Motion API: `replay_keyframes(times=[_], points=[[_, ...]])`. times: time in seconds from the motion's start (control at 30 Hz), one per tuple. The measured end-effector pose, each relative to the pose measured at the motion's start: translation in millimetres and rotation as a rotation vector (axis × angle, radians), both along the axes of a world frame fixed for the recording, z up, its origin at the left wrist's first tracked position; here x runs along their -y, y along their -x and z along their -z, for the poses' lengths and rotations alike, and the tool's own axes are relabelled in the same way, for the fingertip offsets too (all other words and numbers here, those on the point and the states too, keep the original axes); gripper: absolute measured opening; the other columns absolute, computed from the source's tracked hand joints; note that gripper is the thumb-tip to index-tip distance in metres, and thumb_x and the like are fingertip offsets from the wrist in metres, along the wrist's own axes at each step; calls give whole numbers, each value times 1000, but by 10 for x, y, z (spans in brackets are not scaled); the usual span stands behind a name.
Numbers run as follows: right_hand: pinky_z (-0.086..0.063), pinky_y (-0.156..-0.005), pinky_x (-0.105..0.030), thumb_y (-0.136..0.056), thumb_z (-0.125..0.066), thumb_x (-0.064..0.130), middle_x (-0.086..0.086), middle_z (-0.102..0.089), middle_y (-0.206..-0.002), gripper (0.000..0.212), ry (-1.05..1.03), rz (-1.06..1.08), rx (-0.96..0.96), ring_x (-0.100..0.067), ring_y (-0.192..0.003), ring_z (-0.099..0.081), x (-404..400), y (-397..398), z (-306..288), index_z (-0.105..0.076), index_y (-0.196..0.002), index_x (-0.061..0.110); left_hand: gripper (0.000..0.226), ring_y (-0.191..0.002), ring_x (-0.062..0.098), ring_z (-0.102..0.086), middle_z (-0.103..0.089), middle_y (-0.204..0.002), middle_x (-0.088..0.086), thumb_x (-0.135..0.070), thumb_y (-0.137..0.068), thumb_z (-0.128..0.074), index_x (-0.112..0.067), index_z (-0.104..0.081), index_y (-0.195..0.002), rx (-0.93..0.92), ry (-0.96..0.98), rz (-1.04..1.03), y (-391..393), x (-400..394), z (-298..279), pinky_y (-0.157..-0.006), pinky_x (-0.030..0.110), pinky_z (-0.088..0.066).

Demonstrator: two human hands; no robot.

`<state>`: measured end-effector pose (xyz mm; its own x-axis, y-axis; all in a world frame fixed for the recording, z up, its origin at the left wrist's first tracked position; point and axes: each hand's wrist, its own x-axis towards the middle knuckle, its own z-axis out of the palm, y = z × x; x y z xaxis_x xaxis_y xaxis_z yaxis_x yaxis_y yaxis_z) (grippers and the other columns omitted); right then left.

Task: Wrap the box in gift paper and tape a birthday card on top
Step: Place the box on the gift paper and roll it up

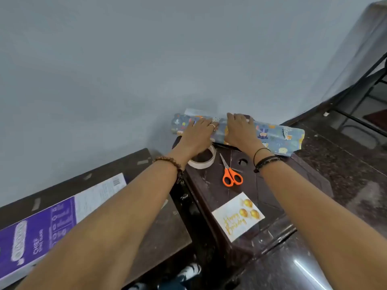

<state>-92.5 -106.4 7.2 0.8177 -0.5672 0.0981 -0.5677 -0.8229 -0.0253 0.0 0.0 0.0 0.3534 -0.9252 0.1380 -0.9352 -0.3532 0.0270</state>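
Both hands flat on wrapped box (272, 135) at far table edge, fingers straight, pressing paper. L hand (198, 132), R hand (238, 130). Box long axis runs L–R. Card (237, 216) nearer person, R arm closer.

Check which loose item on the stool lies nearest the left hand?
The tape roll, partly under the left hand's wrist; scissors and card lie nearer the camera.

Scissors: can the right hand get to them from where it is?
Probably yes. The scissors lie bare on the table, between the forearms, nothing on top. The right hand rests flat on the wrapped box just beyond and need only draw back.
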Motion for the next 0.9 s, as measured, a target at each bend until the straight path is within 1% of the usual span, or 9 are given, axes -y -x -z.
replay_keyframes(times=[0.13, 0.23, 0.33, 0.43, 0.57, 0.67, 0.77, 0.83, 0.9], points=[[-19, -110, -55, -86, -49, 14, -16, -48, -130, 49, -29, 34, -80, -32, -125, -41, 129, -90, 20, -35, -131, 4, 53, -140, 21, -22, -31, -149, 2, -11, -90, -46, -18, -35, -142, -93, -33, -64, -75, 104, 121, -115, 49, -13], [-25, -107, -50, -88, -47, 13, -17, -48, -127, 39, -25, 32, -84, -34, -116, -50, 145, -133, -11, -41, -125, 2, 56, -141, 20, -21, -27, -152, 2, -9, -90, -44, -19, -33, -143, -145, 19, -74, -33, 94, 174, -116, 47, -10], [-38, -88, -38, -92, -43, 10, -15, -52, -119, 27, 45, -19, -54, -34, -103, -56, 96, -120, -66, -50, -116, 2, 58, -140, 21, -23, -23, -153, 4, -8, -89, -45, -17, -30, -144, -181, 102, -93, -13, 0, 114, -114, 42, -17], [-33, -69, -34, -92, -44, 7, -14, -55, -110, 19, 163, -69, 26, -34, -93, -59, 14, -67, -173, -54, -107, 3, 60, -138, 23, -28, -27, -152, 5, -11, -88, -48, -17, -30, -144, -283, 228, -113, 53, -158, 4, -110, 37, -26], [-30, -62, -33, -84, -51, 2, -12, -58, -93, 11, 356, -108, 197, -31, -76, -59, -228, -44, -429, -56, -93, 5, 56, -134, 21, -33, -35, -148, 5, -19, -91, -52, -19, -31, -143, -624, 420, -254, 202, -443, -196, -106, 32, -29], [-30, -55, -30, -68, -65, 4, -7, -57, -78, 16, 468, -136, 263, -24, -61, -56, -611, -26, -673, -58, -81, 10, 57, -131, 20, -39, -39, -145, 8, -30, -93, -54, -21, -28, -143, -1064, 744, -434, 343, -673, -403, -102, 31, -35], [-35, -53, -28, -61, -71, 10, -3, -57, -75, 22, 521, -242, 353, -20, -58, -55, -1132, 7, -774, -61, -80, 13, 60, -122, 21, -48, -45, -139, 6, -38, -92, -53, -25, -24, -144, -1518, 1069, -589, 497, -965, -548, -96, 36, -43], [-40, -55, -29, -67, -69, 11, -2, -57, -75, 17, 520, -320, 412, -19, -60, -56, -1540, 27, -791, -62, -82, 14, 66, -110, 22, -59, -57, -127, 7, -45, -85, -61, -26, -33, -141, -1730, 1262, -648, 534, -1207, -570, -85, 40, -52], [-41, -56, -30, -69, -68, 14, -1, -57, -74, 13, 472, -380, 432, -19, -60, -56, -1969, 67, -799, -62, -81, 15, 87, -100, 26, -66, -65, -116, 11, -57, -62, -71, -20, -45, -135, -1845, 1411, -663, 587, -1524, -597, -77, 40, -55]])
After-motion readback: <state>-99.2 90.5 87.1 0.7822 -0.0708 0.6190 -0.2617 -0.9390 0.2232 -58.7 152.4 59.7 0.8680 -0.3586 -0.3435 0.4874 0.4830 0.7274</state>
